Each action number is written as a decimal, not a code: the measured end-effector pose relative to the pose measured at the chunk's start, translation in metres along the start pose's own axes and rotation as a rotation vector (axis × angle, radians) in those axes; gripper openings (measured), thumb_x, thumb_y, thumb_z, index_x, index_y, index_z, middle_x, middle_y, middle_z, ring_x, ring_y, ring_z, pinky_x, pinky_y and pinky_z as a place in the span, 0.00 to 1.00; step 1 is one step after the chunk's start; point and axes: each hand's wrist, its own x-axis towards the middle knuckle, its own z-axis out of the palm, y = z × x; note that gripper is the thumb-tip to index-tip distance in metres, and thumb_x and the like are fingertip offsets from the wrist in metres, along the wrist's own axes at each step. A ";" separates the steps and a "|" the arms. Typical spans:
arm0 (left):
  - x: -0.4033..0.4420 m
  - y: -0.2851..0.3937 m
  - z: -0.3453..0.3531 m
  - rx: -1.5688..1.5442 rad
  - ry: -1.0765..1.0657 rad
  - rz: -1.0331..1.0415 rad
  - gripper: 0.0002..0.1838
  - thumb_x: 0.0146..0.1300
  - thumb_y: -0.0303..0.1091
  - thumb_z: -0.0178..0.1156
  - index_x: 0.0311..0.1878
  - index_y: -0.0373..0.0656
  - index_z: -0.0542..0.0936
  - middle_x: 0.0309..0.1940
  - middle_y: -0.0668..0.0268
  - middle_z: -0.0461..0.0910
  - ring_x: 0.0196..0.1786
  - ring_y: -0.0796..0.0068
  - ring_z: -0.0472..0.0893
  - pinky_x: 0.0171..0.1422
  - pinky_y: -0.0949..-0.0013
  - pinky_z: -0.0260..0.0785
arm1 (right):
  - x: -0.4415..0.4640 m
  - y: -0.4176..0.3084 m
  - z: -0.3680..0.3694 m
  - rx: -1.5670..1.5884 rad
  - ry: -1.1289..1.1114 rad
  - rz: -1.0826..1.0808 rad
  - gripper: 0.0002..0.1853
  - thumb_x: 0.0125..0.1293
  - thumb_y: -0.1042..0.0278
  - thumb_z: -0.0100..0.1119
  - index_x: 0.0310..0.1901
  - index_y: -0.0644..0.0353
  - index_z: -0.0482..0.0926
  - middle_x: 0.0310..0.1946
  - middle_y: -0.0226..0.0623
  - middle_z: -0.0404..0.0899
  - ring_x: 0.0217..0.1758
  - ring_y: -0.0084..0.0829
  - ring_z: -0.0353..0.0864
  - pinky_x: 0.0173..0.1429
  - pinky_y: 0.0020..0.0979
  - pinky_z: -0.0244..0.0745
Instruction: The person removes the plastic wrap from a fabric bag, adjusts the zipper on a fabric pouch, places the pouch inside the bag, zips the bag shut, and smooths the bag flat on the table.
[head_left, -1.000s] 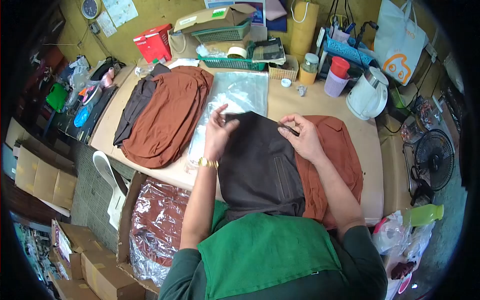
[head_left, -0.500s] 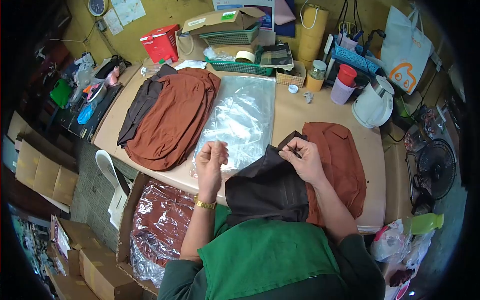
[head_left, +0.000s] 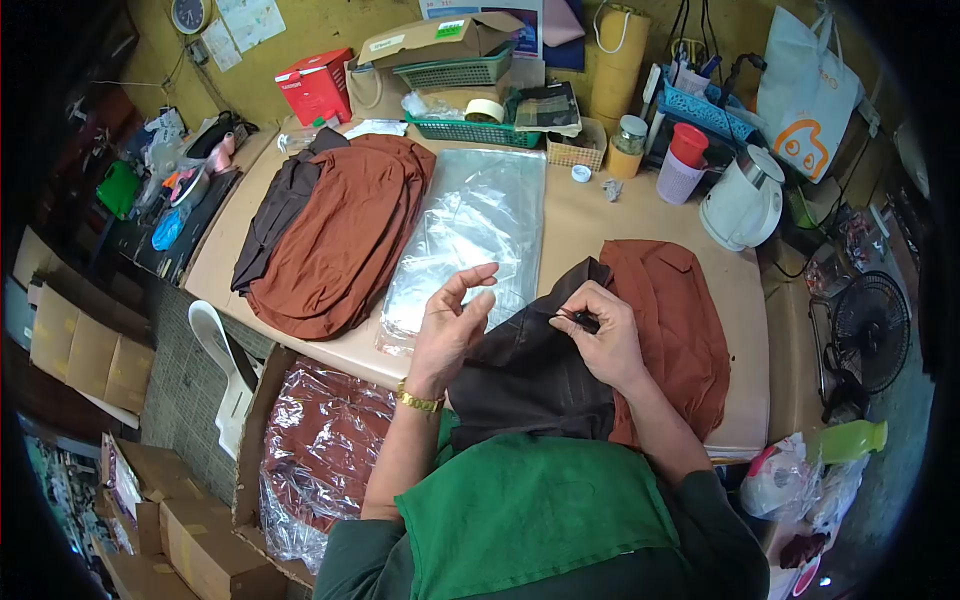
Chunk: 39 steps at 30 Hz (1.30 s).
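Dark fabric [head_left: 530, 385] lies bunched across the table edge and over my lap. My right hand [head_left: 600, 330] is closed in a pinch on a small dark tool at the fabric's upper part; the tool's exact shape is hidden. To its left, my left hand [head_left: 455, 320] is raised beside the dark fabric, fingers curved and apart, holding nothing. Rust-brown fabric [head_left: 670, 330] spreads to the right, behind my right forearm. Clear plastic bags [head_left: 480, 215] lie flat beyond my left hand. A pile of rust-brown and dark fabric [head_left: 335, 235] rests at the left.
At the back stand a green basket [head_left: 475, 130], a jar [head_left: 627, 148], a red cup in a lilac one [head_left: 682, 165] and a white kettle [head_left: 743, 200]. An open carton [head_left: 247, 470] with plastic-wrapped rust-brown goods is at lower left. A fan [head_left: 870, 330] stands right.
My left hand has dropped, closed, then risen slightly and opened again. The dark fabric's upper part has folded down and shifted. My right hand has moved lower, still holding the small tool.
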 end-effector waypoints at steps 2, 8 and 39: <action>-0.007 0.010 0.005 0.049 -0.020 -0.052 0.13 0.67 0.32 0.65 0.52 0.39 0.81 0.26 0.78 0.77 0.19 0.92 0.65 0.21 0.84 0.56 | -0.001 -0.001 -0.001 -0.058 -0.026 -0.002 0.10 0.54 0.82 0.69 0.30 0.66 0.74 0.28 0.33 0.75 0.31 0.24 0.74 0.37 0.26 0.69; -0.006 -0.010 0.007 0.136 -0.112 -0.126 0.10 0.68 0.31 0.63 0.47 0.36 0.80 0.37 0.60 0.84 0.31 0.83 0.83 0.31 0.82 0.75 | -0.005 -0.001 0.004 -0.080 -0.083 0.010 0.10 0.54 0.78 0.71 0.36 0.65 0.80 0.31 0.35 0.76 0.35 0.32 0.80 0.40 0.31 0.75; -0.026 -0.011 0.033 -0.171 -0.160 0.048 0.08 0.74 0.32 0.54 0.40 0.37 0.71 0.47 0.56 0.81 0.47 0.73 0.83 0.54 0.70 0.79 | 0.027 -0.007 -0.011 -0.088 -0.160 -0.038 0.09 0.60 0.70 0.69 0.32 0.66 0.80 0.29 0.35 0.77 0.32 0.27 0.79 0.39 0.27 0.71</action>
